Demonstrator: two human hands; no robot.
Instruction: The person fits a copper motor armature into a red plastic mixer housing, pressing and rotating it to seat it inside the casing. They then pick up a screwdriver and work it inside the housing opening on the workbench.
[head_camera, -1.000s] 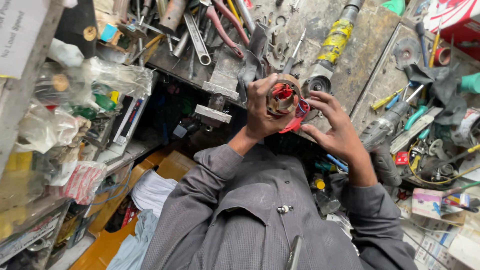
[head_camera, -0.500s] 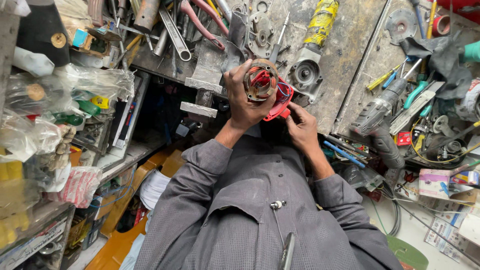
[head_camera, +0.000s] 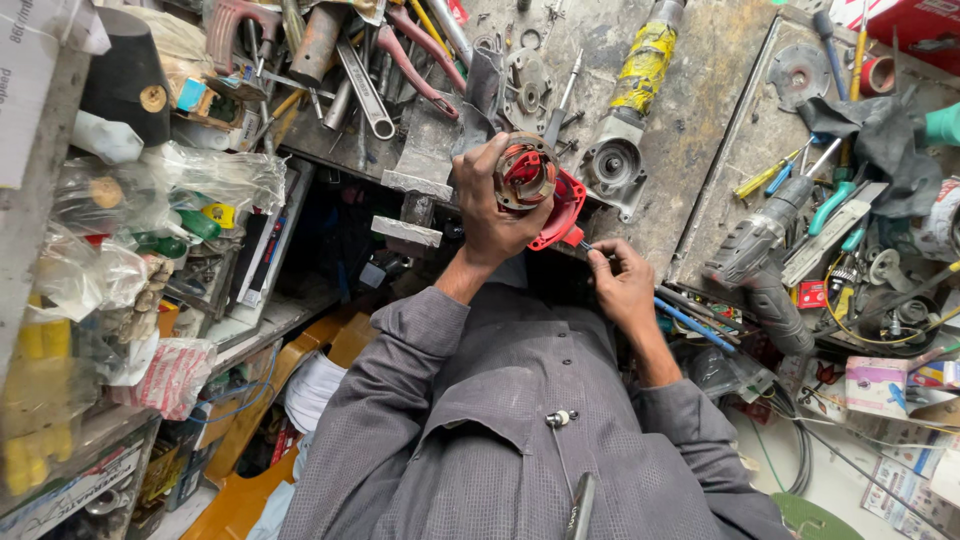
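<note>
Left hand (head_camera: 492, 205) still clamped around red motor housing (head_camera: 540, 190) above cluttered workbench (head_camera: 690, 120); right hand (head_camera: 622, 285), formerly up against housing, now lower, pinching thin screwdriver (head_camera: 590, 245) at its base.

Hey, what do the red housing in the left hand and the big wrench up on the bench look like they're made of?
Red housing: probably moulded plastic, with even red colour and a smooth matte surface; the round insert looks like dull grey metal. The left hand grips it.
Wrench: likely steel, bare silver-grey with a worn sheen.
</note>
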